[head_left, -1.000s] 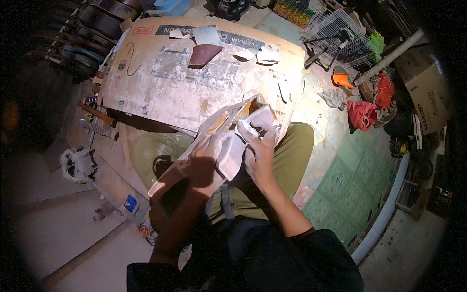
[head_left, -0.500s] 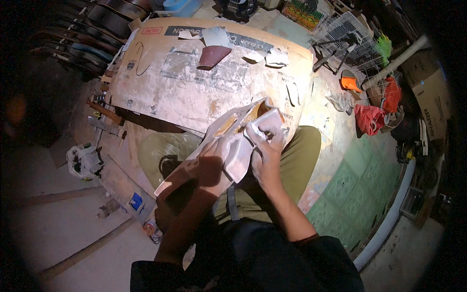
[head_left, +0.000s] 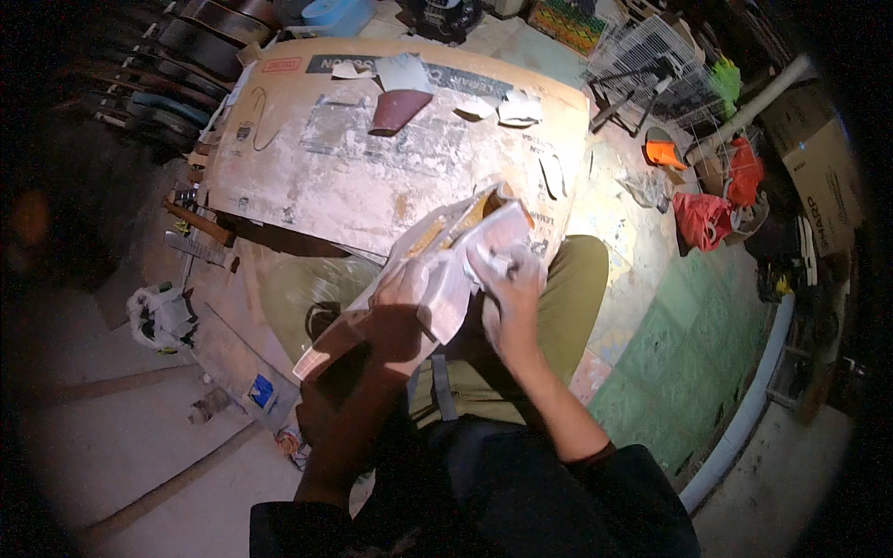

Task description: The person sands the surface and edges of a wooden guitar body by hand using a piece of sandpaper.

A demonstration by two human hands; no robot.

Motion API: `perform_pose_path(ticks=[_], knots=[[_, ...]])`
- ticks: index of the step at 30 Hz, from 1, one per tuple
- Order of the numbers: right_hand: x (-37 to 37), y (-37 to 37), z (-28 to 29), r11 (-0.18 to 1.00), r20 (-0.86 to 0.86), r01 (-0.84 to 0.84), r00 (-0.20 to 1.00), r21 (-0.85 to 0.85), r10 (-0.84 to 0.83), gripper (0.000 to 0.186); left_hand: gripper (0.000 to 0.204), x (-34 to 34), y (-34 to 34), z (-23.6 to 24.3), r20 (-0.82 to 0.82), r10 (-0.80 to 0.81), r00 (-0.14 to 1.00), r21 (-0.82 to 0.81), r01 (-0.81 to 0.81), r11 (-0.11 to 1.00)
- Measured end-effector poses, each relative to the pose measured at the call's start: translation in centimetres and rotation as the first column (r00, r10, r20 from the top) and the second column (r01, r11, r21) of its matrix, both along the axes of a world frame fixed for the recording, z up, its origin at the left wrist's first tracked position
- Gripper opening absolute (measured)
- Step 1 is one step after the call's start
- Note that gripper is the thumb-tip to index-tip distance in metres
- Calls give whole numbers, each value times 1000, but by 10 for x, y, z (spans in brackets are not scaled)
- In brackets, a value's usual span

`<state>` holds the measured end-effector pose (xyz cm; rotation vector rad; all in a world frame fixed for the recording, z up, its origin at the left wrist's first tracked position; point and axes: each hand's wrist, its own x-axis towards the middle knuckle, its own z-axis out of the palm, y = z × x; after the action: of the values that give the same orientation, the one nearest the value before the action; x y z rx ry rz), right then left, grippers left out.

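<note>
Across my lap lies a long, pale, dusty wooden piece [head_left: 445,302], hollow at its upper end, with rough yellow-brown wood showing inside the opening. It tilts from lower left to upper right. Partly in shadow, my left hand [head_left: 398,312] is wrapped round its middle. My right hand [head_left: 510,286] presses against its right side near the hollow end, fingers closed on a small whitish piece that looks like folded sandpaper [head_left: 475,277]; the fingers cover most of it. Beyond, on the cardboard [head_left: 307,177], lies a dark red sandpaper sheet [head_left: 400,112].
Several torn whitish pieces [head_left: 519,108] lie on the dusty cardboard. Left of it are a wooden-handled tool [head_left: 200,221] and a plastic bag [head_left: 160,314]. Guitar-like bodies stand at the far left. To the right are a wire cage [head_left: 642,70], a red bag [head_left: 699,219] and a grey pipe [head_left: 744,428].
My right hand has shifted slightly down along the side of the wooden piece and is a little blurred. My left hand keeps its hold. The whole view has shifted slightly.
</note>
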<state>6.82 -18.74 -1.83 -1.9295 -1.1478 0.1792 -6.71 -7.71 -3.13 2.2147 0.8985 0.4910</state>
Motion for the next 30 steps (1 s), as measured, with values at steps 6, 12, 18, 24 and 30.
perform_pose_path(ticks=[6, 12, 18, 24, 30], knots=[[-26, -17, 2, 997, -126, -42, 991, 69, 51, 56, 49, 0, 11, -1, 183, 42, 982, -227, 1, 974], [-19, -14, 9, 993, -229, -75, 969, 88, 93, 53, 48, 4, 5, 11, 213, -4, 977, -62, 18, 998], [-12, -8, 7, 996, -142, -89, 986, 24, 92, 54, 51, 3, 4, 5, 216, 70, 974, -207, -24, 978], [-17, -19, 16, 984, -218, -158, 961, 80, 172, 55, 49, 5, 2, 19, 182, -25, 983, 37, 18, 999], [-9, -5, 0, 996, -142, -84, 986, 38, 88, 51, 40, 8, -1, 31, 198, -115, 974, 40, 109, 993]])
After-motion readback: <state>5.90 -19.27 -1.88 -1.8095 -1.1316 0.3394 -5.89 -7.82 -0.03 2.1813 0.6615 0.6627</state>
